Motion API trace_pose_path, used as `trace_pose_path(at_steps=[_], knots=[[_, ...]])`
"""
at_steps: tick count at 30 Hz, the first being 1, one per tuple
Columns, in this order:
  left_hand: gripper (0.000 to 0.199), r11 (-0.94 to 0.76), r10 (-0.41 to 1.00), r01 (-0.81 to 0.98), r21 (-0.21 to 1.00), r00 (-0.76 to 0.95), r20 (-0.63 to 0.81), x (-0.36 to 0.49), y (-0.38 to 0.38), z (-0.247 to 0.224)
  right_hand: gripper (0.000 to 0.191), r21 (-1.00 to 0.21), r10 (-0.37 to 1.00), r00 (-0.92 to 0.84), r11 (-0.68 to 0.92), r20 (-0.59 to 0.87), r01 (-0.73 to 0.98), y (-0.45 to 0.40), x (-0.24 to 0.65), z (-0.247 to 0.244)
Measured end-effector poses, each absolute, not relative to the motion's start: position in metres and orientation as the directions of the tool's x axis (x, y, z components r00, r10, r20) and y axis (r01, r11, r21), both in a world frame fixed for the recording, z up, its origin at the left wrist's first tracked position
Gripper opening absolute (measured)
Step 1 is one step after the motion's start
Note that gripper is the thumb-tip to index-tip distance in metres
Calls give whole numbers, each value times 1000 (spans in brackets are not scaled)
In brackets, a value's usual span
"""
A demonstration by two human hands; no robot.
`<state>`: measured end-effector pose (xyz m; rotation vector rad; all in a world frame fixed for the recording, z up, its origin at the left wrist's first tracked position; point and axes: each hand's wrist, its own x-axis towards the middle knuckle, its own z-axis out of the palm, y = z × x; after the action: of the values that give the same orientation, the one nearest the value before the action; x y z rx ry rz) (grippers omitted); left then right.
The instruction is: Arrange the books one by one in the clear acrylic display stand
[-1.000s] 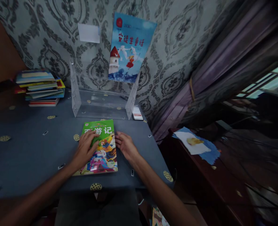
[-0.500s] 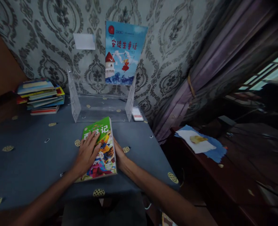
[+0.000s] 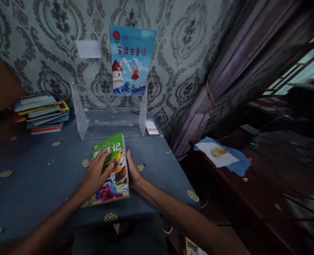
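Note:
A thick book point(image 3: 117, 177) with a green and colourful cover lies on the grey-blue tablecloth near the front edge. My left hand point(image 3: 98, 173) rests flat on its cover, fingers apart. Along the book's right edge is my right hand point(image 3: 133, 170), upright on its side; its thumb shows beside the spine or page edge, and its other fingers are partly hidden. Behind the book stands a clear acrylic rack point(image 3: 107, 131). A blue book point(image 3: 133, 63) with red lettering stands upright on the rack's upper part.
A stack of books point(image 3: 44, 113) sits at the table's back left. A white card point(image 3: 88, 49) is up beside the blue book. To the right are a tied purple curtain point(image 3: 199, 102) and a dark red surface with a blue cloth point(image 3: 239, 163).
The view has shifted slightly. My right hand's fingers have come out from the book's right side, so more of the hand shows. My left hand stays on the cover.

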<state>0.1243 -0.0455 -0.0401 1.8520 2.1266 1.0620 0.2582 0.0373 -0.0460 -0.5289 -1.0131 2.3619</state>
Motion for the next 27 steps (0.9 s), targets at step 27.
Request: trace_pose_path(at_steps=[27], knots=[[81,45,951,518,854,-283,121,143,-27,18,63,-747,585,-809,-562,-57,-354,37,270,-40]])
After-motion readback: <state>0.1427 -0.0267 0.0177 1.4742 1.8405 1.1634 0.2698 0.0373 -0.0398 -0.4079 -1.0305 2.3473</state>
